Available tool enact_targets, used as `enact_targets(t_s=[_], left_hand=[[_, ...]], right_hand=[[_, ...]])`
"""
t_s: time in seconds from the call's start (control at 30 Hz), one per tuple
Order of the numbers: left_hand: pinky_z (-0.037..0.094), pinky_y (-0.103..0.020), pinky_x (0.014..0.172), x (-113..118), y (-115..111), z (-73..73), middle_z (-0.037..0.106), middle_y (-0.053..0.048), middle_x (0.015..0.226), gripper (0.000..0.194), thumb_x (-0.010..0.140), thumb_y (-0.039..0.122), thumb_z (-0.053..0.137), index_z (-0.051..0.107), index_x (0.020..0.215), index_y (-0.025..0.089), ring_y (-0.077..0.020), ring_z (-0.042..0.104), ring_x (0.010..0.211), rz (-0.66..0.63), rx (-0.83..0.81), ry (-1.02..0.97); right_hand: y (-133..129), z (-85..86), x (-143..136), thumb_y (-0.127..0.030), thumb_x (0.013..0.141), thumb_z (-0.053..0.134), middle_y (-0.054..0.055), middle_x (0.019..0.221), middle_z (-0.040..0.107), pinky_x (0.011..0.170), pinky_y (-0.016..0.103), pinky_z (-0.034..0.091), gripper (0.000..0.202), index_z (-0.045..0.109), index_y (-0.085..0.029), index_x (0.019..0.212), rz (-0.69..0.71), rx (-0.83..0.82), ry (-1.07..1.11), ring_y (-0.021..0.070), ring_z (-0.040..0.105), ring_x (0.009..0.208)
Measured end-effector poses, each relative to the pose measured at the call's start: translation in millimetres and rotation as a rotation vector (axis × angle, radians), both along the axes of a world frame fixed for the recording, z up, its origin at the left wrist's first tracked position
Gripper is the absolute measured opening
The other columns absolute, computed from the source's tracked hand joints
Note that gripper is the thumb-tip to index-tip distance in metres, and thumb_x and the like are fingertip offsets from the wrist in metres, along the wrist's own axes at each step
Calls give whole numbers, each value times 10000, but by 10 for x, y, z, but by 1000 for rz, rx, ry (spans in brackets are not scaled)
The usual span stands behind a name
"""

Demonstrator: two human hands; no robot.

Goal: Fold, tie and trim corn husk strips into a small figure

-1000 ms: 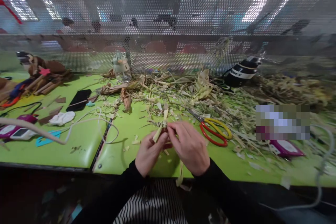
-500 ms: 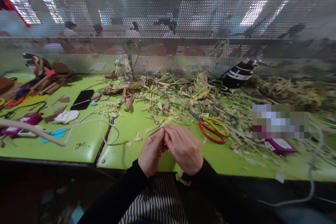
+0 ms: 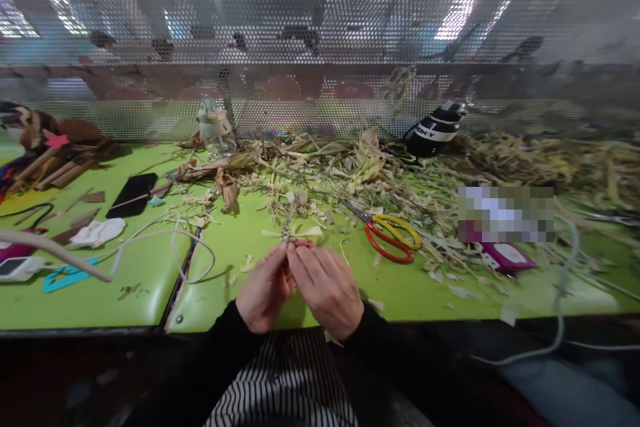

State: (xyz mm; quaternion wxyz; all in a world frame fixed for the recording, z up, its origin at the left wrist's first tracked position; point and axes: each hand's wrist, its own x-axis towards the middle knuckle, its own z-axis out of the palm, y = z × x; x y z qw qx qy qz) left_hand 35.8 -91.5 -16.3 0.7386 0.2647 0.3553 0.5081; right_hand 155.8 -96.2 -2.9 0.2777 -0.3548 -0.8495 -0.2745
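My left hand and my right hand meet over the front of the green table. Both are closed, with fingertips pinched together on a small piece of pale corn husk. Strips of it stick out to either side and away from me; the part between my fingers is hidden. Right of my hands lie scissors with one red and one yellow handle, blades pointing away to the left. Loose husk scraps lie just beyond my fingertips.
Husk shreds spread along the back below a perforated metal screen. A clear bottle and a black bottle stand there. At left are a black phone, crumpled tissue and a white cable. A magenta device lies right.
The view has shifted, so the table items appear further left. My hands still pinch the husk piece; its strips now show spread out to both sides above my fingertips.
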Motion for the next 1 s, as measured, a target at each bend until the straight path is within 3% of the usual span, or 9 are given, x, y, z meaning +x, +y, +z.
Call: enact_targets(t_s=[0.17,0.27,0.37,0.47,0.57,0.7,0.83,1.0], left_hand=[[465,-211,772,-189,138,92,655,-4,816,160,724,289,687,608,784,162,-101,615,806,61,-53,-69],[469,-201,656,-328,208,251,587,10,730,205,740,319,676,571,758,144,-78,574,663,27,34,9],[400,-171,495,-410,281,356,473,50,637,222,755,322,657,525,733,146,-39,452,504,54,68,97],[357,-172,437,-357,355,325,394,69,591,262,768,373,632,506,730,147,-33,375,454,18,127,175],[382,-189,452,-219,430,221,408,62,611,307,786,438,590,480,731,156,-41,389,462,-22,206,239],[397,-202,474,-85,484,135,397,61,606,323,825,479,513,468,749,168,-51,409,471,-90,307,315],[385,-200,463,-59,469,138,337,77,559,333,831,486,496,449,731,172,-50,372,444,-196,316,304],[379,-191,453,-59,460,175,289,87,553,353,816,503,505,440,719,169,-41,325,439,-266,294,264]], right_hand=[[42,-10,45,-134,890,459,89,931,665,635,338,466,307,588,-111,1168,60,-100,-44,196,559,776],[239,70,349,-170,897,476,42,804,664,632,296,456,263,621,-161,1117,93,-150,-25,160,550,709],[537,293,812,-171,894,453,74,854,687,696,323,463,237,669,-142,986,-85,-234,51,185,580,764],[739,554,1075,-267,886,472,99,851,696,692,329,458,243,680,-145,857,-272,-426,246,206,600,759],[761,686,941,-379,887,475,69,901,699,645,284,452,286,674,-175,903,-155,-731,377,177,613,731],[715,601,521,-459,862,492,49,931,692,657,269,451,329,652,-180,932,64,-1108,482,168,614,757],[762,412,337,-490,796,574,23,757,648,627,262,429,336,631,-159,794,174,-1270,682,144,564,679],[810,320,354,-488,770,601,6,722,606,647,262,404,351,681,-160,867,207,-1282,1042,120,506,660]])
